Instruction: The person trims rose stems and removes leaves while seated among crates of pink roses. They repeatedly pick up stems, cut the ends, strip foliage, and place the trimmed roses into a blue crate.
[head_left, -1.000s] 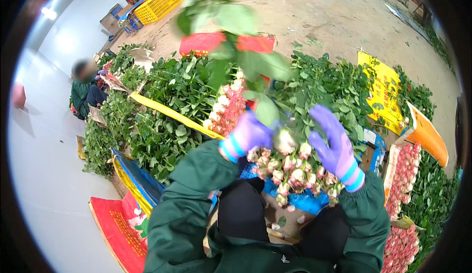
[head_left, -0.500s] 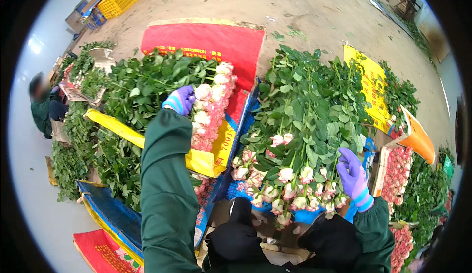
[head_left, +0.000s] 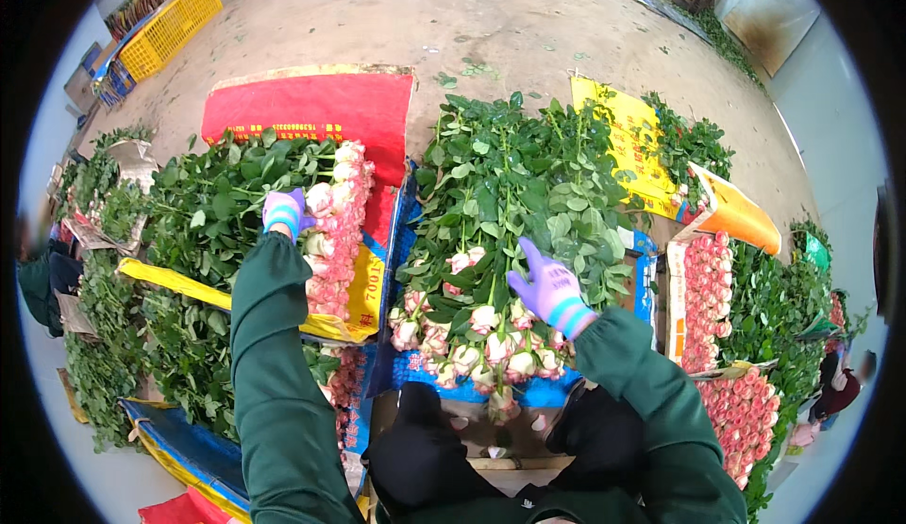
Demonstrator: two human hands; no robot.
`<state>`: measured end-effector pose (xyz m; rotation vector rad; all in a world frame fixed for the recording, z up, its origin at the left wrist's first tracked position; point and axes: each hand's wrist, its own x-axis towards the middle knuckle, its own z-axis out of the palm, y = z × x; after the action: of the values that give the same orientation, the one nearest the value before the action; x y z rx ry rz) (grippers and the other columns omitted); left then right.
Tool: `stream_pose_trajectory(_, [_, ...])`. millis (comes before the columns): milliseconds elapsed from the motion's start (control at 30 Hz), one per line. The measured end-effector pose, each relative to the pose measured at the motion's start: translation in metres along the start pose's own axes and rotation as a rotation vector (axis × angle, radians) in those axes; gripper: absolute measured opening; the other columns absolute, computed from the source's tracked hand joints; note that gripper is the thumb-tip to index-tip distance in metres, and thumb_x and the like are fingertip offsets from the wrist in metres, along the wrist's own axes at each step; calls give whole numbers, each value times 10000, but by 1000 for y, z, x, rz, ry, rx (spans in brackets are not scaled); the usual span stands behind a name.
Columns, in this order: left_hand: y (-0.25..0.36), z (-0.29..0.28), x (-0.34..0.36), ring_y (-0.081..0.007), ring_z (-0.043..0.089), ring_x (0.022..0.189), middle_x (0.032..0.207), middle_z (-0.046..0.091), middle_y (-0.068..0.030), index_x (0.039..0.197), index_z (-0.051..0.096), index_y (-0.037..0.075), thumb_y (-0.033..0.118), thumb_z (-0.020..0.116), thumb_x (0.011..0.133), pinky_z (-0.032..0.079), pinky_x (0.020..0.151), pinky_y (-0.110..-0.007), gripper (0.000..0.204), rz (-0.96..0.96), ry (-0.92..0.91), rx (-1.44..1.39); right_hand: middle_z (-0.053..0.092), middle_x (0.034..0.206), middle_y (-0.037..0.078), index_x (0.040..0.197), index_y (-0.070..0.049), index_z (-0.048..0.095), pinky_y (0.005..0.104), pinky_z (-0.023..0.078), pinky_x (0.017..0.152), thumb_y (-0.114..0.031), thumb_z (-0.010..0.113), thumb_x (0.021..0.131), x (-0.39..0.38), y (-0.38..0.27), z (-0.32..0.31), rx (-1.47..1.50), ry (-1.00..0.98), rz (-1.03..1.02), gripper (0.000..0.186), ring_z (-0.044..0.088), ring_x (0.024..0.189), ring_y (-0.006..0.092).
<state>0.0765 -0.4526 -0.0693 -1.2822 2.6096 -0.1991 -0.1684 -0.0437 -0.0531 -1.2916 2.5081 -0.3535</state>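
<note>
My left hand (head_left: 286, 212), in a purple glove with a striped cuff, is over the left pile of roses. Its fingers curl down beside a whitish rose head (head_left: 319, 199), against the leafy stems; what lies under them is hidden. Pink and white rose heads (head_left: 342, 217) form a dense row along that pile's right side. My right hand (head_left: 547, 283), gloved alike, hovers with thumb and fingers apart over the middle heap of loose roses (head_left: 500, 198). That heap's cream-pink blooms (head_left: 484, 319) point toward me, stems and leaves away.
A red sheet (head_left: 302, 113) lies behind the left pile, a yellow strip (head_left: 179, 283) across it. Blue sheeting (head_left: 401, 231) divides the piles. More bundled pink roses (head_left: 706, 288) stand at right. A yellow crate (head_left: 175, 28) sits far left. Another person (head_left: 42, 283) is at the left edge.
My right hand has moved inward from the heap's right side to above its stems, fingers spread. The left hand stays beside the rose row. The view has turned rightward.
</note>
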Motion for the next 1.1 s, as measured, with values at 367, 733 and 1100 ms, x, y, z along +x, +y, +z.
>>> stream_pose_trajectory(367, [55, -67, -106, -114, 549, 719, 962, 610, -75, 1294, 431, 24, 127, 548, 909, 466, 646, -260, 415, 88, 741, -1230, 644, 1049, 247, 1396, -31, 339, 417, 492, 850, -174, 521, 778, 29, 11, -6, -117, -25, 195, 660, 645, 952, 351])
stream_pose_trajectory(733, [268, -124, -287, -105, 607, 784, 1111, 621, -49, 1301, 463, 33, 158, 533, 944, 478, 638, -234, 385, 257, 26, -1797, 634, 983, 101, 1410, -64, 289, 273, 517, 443, -84, 509, 867, -112, 23, -126, 1433, 103, -68, 586, 651, 645, 188])
stream_pose_trajectory(1100, [275, -135, -305, -179, 628, 961, 1120, 630, -158, 1230, 508, -47, 75, 493, 951, 493, 815, -275, 305, 241, 525, -1809, 636, 1092, 122, 1222, -25, 531, 327, 535, 711, -191, 495, 955, -177, 22, -50, 1929, -617, 88, 317, 635, 843, 219])
